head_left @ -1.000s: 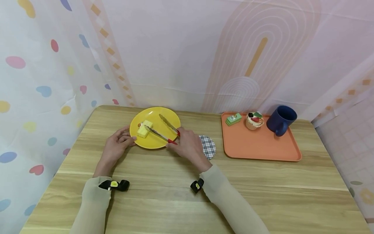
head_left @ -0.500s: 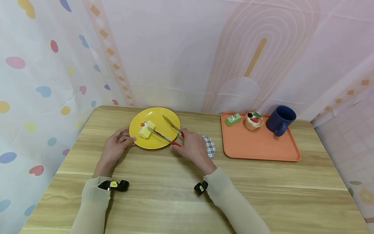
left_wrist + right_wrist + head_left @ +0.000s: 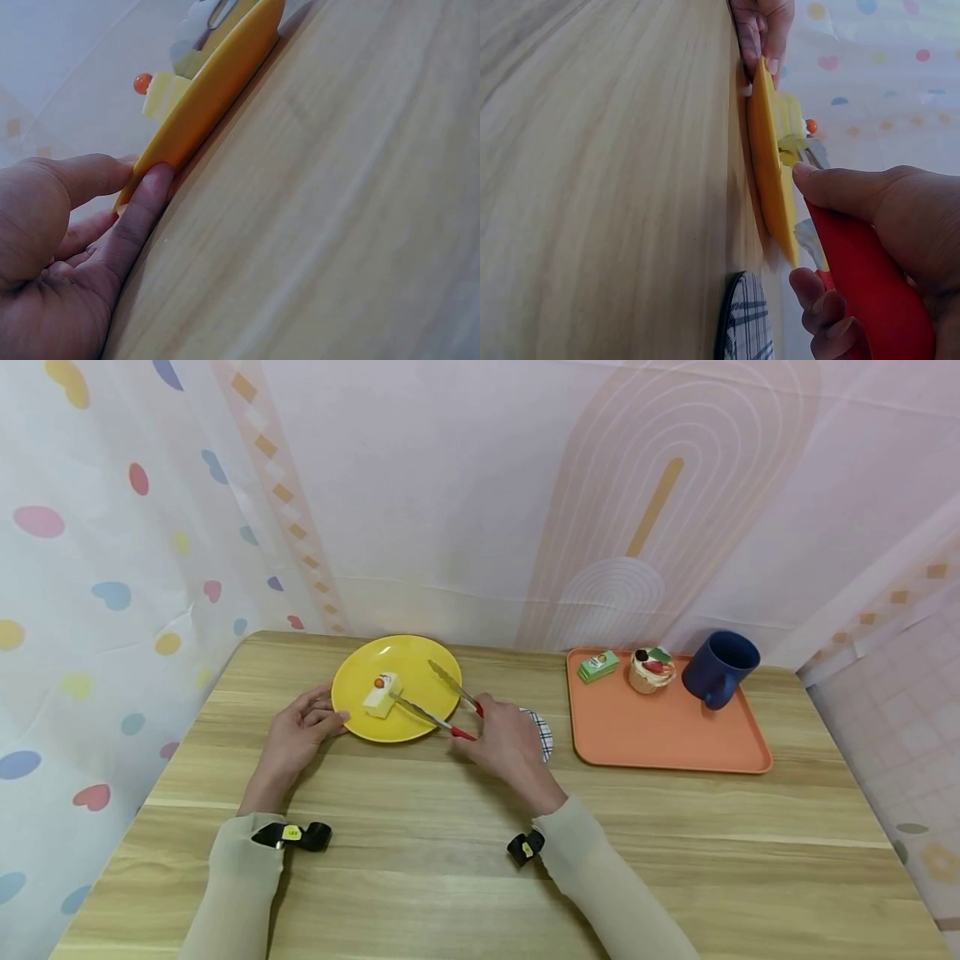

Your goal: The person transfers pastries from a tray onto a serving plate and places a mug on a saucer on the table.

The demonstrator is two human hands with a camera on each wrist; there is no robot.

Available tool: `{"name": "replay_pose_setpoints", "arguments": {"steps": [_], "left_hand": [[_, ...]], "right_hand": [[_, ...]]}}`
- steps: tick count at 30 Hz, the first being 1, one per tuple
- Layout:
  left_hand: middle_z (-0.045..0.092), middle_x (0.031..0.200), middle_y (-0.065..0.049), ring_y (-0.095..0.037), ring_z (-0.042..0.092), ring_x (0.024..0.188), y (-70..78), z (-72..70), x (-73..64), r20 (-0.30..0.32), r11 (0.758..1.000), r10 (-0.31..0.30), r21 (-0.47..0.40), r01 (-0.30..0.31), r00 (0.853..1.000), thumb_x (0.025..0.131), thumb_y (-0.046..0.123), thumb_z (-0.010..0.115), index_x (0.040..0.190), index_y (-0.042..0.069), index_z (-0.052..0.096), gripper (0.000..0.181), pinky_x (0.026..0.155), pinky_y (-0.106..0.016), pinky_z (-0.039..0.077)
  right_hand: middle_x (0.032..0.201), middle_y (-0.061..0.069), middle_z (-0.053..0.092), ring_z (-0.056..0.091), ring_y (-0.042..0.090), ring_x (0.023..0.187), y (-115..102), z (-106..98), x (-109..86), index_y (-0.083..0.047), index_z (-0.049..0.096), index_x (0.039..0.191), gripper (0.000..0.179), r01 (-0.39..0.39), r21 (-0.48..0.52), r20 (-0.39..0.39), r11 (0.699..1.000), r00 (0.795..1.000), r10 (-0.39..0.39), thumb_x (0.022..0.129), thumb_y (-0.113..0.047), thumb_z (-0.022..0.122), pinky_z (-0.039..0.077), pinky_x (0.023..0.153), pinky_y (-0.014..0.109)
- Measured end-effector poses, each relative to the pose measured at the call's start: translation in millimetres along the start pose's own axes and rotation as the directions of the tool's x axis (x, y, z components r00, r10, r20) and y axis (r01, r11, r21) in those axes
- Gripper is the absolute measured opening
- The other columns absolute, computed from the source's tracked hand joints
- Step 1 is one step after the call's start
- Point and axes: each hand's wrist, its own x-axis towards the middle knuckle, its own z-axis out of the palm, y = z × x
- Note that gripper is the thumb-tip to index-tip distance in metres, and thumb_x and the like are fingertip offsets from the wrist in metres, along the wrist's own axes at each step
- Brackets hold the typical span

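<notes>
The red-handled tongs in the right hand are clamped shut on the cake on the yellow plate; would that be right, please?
Not quite: the red-handled tongs are spread open, one tip right by the cake and the other apart from it, as the head view shows. The right hand does hold them, and the cake is on the yellow plate.

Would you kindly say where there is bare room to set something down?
Free: the table between the forearms; the stretch in front of the orange tray; that tray's near part. Crowded: the tray's far edge, with green block, cupcake and mug; the yellow plate, with cake and tongs.
</notes>
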Motion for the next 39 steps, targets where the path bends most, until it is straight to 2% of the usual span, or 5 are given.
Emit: {"name": "replay_pose_setpoints", "arguments": {"steps": [5,16,26,33,39], "left_hand": [[0.063,0.109,0.006,0.003,0.068,0.09,-0.4,-0.2,0.0,0.001,1.0,0.008,-0.012,-0.008,1.0,0.098,0.026,0.071,0.16,0.014,0.035,0.073,0.083,-0.018,0.063],[0.063,0.109,0.006,0.003,0.068,0.09,0.6,0.9,-1.7,0.003,1.0,0.013,-0.014,-0.013,1.0,0.098,0.027,0.072,0.16,0.013,0.036,0.072,0.083,-0.018,0.063],[0.063,0.109,0.006,0.003,0.068,0.09,1.8,1.1,-2.1,-0.001,1.0,0.018,-0.014,-0.018,1.0,0.099,0.025,0.071,0.159,0.012,0.038,0.07,0.083,-0.018,0.063],[0.063,0.109,0.006,0.003,0.068,0.09,1.3,0.6,-2.5,-0.004,1.0,0.013,-0.012,-0.013,1.0,0.098,0.026,0.071,0.159,0.012,0.038,0.07,0.083,-0.019,0.063],[0.063,0.108,0.005,0.003,0.068,0.089,0.4,0.7,-1.6,-0.002,1.0,0.02,-0.023,-0.02,1.0,0.098,0.024,0.072,0.159,0.012,0.038,0.07,0.083,-0.019,0.063]], "right_hand": [[0.063,-0.003,0.048,0.044,0.014,0.055,5,0,-2.4,-0.009,0.066,0.109,0.06,0.004,0.003,-0.009,1.0,1.0,-0.004,0.076,-0.054,0.087,0.033,0.043,0.026],[0.067,-0.003,0.053,0.052,0.017,0.062,13,-4,-7.7,-0.012,0.065,0.109,0.058,-0.029,0.041,0.007,0.999,1.0,0.029,0.077,-0.056,0.086,0.038,0.048,0.028],[0.074,0.0,0.06,0.054,0.017,0.065,18,-14,-16.0,-0.009,0.066,0.126,0.069,-0.014,0.099,-0.033,0.995,0.999,0.018,0.077,-0.052,0.088,0.039,0.05,0.026],[0.08,0.002,0.067,0.06,0.017,0.07,23,-21,-22.2,-0.01,0.065,0.128,0.067,-0.033,0.11,-0.051,0.993,0.998,0.039,0.078,-0.048,0.088,0.046,0.055,0.026],[0.074,-0.001,0.061,0.056,0.016,0.066,30,-28,-25.8,-0.01,0.063,0.131,0.07,-0.065,0.102,-0.059,0.993,0.996,0.071,0.078,-0.051,0.086,0.041,0.051,0.026]]}}
